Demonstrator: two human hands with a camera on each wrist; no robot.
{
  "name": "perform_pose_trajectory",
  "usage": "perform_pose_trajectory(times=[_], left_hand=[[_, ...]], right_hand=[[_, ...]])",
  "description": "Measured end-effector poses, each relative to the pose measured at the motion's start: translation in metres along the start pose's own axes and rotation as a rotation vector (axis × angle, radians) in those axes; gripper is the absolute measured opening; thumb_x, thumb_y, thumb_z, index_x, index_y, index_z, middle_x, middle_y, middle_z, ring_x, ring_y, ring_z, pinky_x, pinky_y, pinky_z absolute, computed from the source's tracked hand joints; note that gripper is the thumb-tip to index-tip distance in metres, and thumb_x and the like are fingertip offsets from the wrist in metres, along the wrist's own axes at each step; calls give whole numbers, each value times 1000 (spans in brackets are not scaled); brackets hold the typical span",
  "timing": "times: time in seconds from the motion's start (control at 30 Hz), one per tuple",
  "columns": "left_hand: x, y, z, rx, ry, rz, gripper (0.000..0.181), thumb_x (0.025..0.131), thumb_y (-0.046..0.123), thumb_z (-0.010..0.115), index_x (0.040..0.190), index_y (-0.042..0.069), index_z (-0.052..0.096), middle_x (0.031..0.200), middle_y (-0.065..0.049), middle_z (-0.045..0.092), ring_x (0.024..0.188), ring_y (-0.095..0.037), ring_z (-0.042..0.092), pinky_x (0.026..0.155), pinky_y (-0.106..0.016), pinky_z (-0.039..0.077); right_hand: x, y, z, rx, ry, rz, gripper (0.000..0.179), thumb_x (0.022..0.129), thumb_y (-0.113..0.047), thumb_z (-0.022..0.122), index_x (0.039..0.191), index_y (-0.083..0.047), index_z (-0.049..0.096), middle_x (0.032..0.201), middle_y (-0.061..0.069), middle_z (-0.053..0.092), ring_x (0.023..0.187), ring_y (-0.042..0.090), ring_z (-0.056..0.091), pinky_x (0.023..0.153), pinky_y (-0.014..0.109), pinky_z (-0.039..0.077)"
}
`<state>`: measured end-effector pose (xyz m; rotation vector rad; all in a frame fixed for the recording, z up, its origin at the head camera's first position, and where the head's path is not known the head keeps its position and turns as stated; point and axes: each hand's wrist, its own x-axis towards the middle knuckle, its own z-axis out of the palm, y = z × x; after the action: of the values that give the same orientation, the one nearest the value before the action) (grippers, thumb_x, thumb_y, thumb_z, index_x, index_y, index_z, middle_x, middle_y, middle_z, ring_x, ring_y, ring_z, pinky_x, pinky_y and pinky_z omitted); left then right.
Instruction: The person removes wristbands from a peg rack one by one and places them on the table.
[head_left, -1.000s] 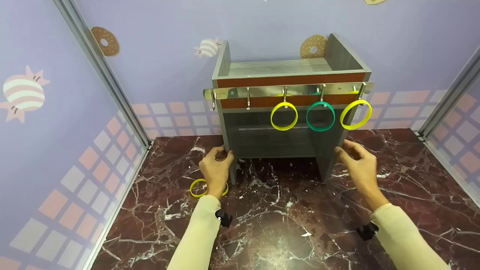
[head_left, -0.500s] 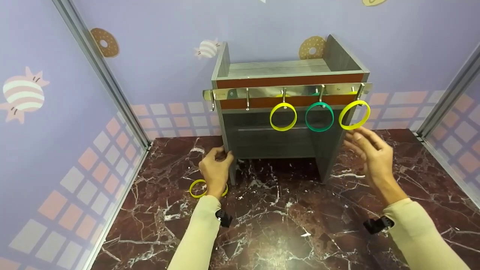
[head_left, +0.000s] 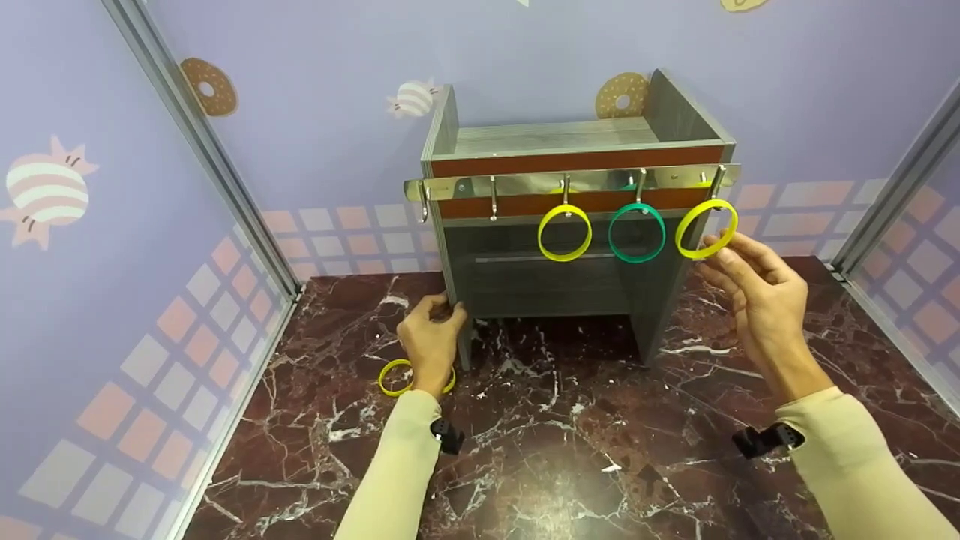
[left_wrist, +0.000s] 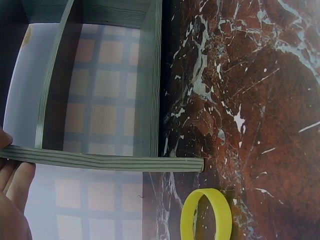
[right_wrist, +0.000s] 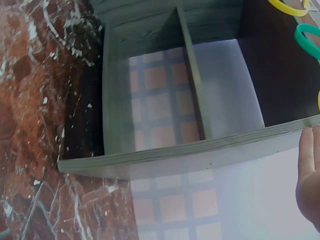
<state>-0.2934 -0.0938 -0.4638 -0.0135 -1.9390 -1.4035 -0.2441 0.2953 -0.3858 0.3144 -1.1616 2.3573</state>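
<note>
The left hand (head_left: 429,337) pinches the side of the open grey shelf unit (head_left: 559,137); the right hand (head_left: 772,307) is half-curled at the rightmost yellow ring (head_left: 680,238), hold unclear; that ring hangs beside a green ring (head_left: 610,234) on the hook rail (head_left: 600,182).

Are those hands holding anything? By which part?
The left hand grips the shelf's left panel by its front edge. The right hand is at the bottom of the rightmost yellow band; whether it grips is unclear.
</note>
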Motion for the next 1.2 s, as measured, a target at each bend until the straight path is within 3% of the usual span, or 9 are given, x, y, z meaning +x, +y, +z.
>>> perform_pose_trajectory(times=[0.27,0.5,0.77,1.03,1.2], left_hand=[[0,2,-1,8,0,-1,11,80,1,85,89,0,79,85,-11,79,75,-30,77,66,-35,63],[1,0,1,-12,-3,-9,11,80,2,85,89,0,79,86,-11,79,77,-30,78,69,-36,64],[0,-2,0,23,2,4,10,80,4,85,88,3,79,84,-9,79,75,-27,78,68,-36,63],[0,-2,0,12,13,20,10,80,1,86,88,1,79,83,-10,79,74,-26,77,68,-43,64],[0,-2,1,11,11,18,11,79,1,86,88,0,79,83,-10,79,73,-24,77,68,-40,64]], right_hand=[[3,-9,6,6,44,11,27,92,16,72,118,22,67,104,28,75,93,34,77,82,41,63],[6,-15,12,35,90,-40,25,90,20,71,114,23,67,101,29,75,89,33,77,80,40,64],[7,-25,21,79,92,-84,26,89,22,71,114,25,66,99,32,73,84,33,76,76,37,64],[5,-35,24,119,90,-86,26,90,23,69,116,25,64,100,35,72,89,37,76,81,42,63],[3,-40,22,144,104,-83,26,90,23,68,116,25,64,100,35,71,85,37,76,78,40,64]])
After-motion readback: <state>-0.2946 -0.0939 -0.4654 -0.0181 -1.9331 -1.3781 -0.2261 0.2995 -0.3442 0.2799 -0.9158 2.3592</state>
